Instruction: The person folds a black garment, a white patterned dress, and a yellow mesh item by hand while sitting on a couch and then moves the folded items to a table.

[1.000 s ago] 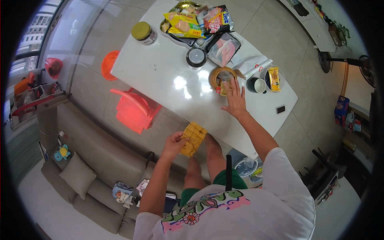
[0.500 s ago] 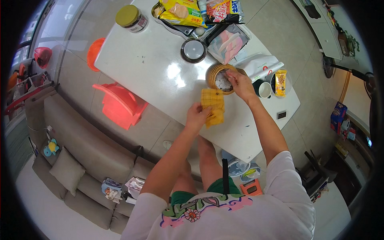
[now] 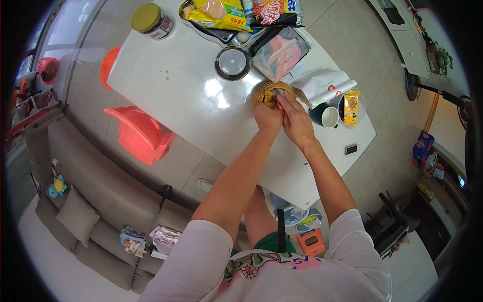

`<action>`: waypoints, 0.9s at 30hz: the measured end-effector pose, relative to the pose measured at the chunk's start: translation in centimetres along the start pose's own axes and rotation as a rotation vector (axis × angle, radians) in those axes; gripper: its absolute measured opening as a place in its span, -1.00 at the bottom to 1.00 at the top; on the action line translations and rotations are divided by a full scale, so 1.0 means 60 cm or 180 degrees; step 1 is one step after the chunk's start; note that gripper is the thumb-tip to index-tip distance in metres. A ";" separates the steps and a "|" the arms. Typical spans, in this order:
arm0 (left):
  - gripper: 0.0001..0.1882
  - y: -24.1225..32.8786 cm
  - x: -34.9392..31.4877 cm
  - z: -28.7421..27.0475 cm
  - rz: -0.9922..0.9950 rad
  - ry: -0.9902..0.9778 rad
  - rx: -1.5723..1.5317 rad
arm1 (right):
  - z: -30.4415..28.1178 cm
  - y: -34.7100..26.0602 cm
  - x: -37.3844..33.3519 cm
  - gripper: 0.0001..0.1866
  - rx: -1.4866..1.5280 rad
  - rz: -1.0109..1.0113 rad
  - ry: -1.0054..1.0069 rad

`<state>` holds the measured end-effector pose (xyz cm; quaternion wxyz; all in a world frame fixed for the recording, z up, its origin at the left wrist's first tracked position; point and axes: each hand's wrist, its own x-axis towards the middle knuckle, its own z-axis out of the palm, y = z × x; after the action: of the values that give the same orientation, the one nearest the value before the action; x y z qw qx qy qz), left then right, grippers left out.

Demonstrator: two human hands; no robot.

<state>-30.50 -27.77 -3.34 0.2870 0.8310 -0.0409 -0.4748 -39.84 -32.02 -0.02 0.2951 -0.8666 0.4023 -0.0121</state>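
A small round woven basket (image 3: 261, 91) stands on the white table (image 3: 186, 85). A yellow snack packet (image 3: 270, 98) sits in it, mostly hidden by my fingers. My left hand (image 3: 267, 117) grips the packet at the basket's near edge. My right hand (image 3: 296, 121) lies beside it, fingers on the packet and the basket's right rim.
Around the basket: a round lidded tin (image 3: 232, 63), a clear bag of pink things (image 3: 280, 53), a white pouch (image 3: 322, 85), a dark mug (image 3: 326, 116), a yellow wrapper (image 3: 351, 106), a jar with a yellow lid (image 3: 152, 21), a tray of snack bags (image 3: 221, 12). Red stools (image 3: 138, 133) stand left of the table.
My left hand carried the yellow packet from near my lap up over the table and into the basket. My right hand stayed at the basket and closed onto the packet.
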 end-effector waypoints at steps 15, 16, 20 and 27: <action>-0.74 -0.171 -0.116 -0.047 0.0976 -0.0003 -0.0830 | 0.032 0.160 0.044 -0.35 -0.1618 -0.0570 -0.1034; -0.74 -0.209 -0.123 -0.048 0.0938 0.0096 -0.0695 | 0.030 0.187 0.060 -0.36 -0.1609 -0.0726 -0.1143; -0.74 -0.282 -0.168 -0.090 0.0306 0.0285 -0.0782 | -0.033 0.251 0.092 -0.29 -0.1305 -0.0827 -0.1060; -0.74 -0.497 -0.241 -0.132 -0.0507 0.1540 -0.1444 | -0.130 0.249 0.179 -0.33 -0.1896 -0.1133 -0.0948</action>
<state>-38.05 5.46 -4.62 0.4280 0.8351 0.2001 -0.2818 -44.87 -51.00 -3.70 0.0788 -0.9630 0.1840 0.1805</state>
